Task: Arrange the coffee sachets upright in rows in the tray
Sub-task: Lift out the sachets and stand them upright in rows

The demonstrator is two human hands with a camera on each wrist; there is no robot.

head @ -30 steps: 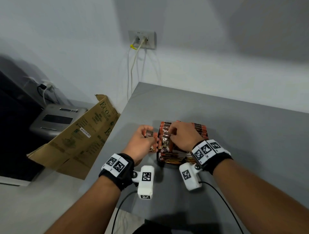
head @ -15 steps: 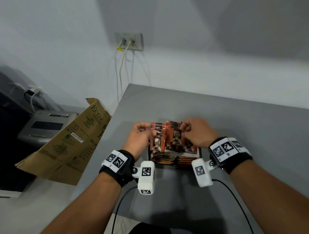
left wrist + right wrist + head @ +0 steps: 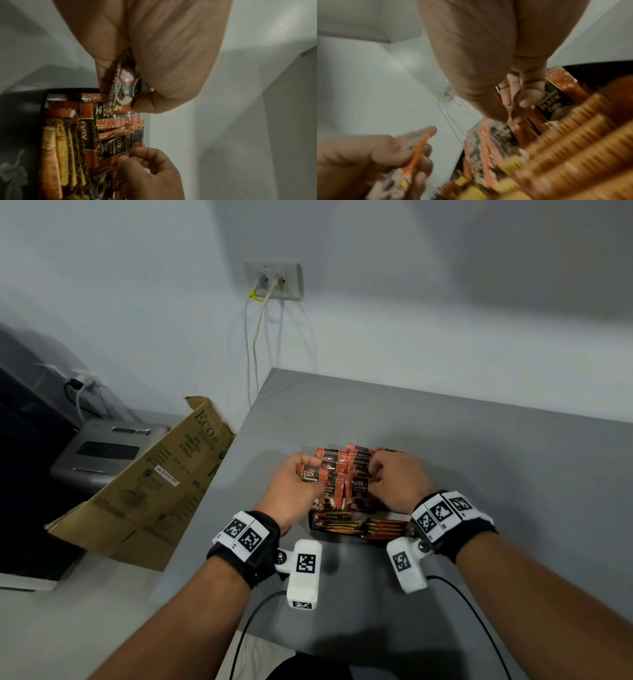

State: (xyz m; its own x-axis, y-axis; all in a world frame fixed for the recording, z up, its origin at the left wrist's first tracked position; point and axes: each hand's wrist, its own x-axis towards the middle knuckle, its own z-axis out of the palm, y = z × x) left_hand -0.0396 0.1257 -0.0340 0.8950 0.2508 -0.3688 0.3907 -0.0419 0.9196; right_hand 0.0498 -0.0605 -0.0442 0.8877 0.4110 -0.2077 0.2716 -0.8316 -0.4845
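A black tray [image 3: 313, 527] on the grey table holds orange-and-black coffee sachets [image 3: 337, 494] standing in rows, with slim stick sachets [image 3: 370, 526] lying flat along its near side. My left hand [image 3: 293, 486] pinches one sachet [image 3: 311, 473] at the tray's left edge; the left wrist view shows that sachet [image 3: 122, 86] between thumb and fingers. My right hand [image 3: 394, 481] has its fingers curled among the standing sachets on the right, gripping their top edges [image 3: 518, 106]. Both hands hide part of the rows.
A folded cardboard box [image 3: 147, 484] leans at the table's left edge, beside a grey device [image 3: 102, 450]. A wall socket [image 3: 274, 280] with cables hangs behind. The grey table [image 3: 479, 457] stretches right and behind the tray.
The right hand slid from the tray's left rows to its right side. The left hand lifted its sachet up beside the tray. The rows of sachets stand more upright.
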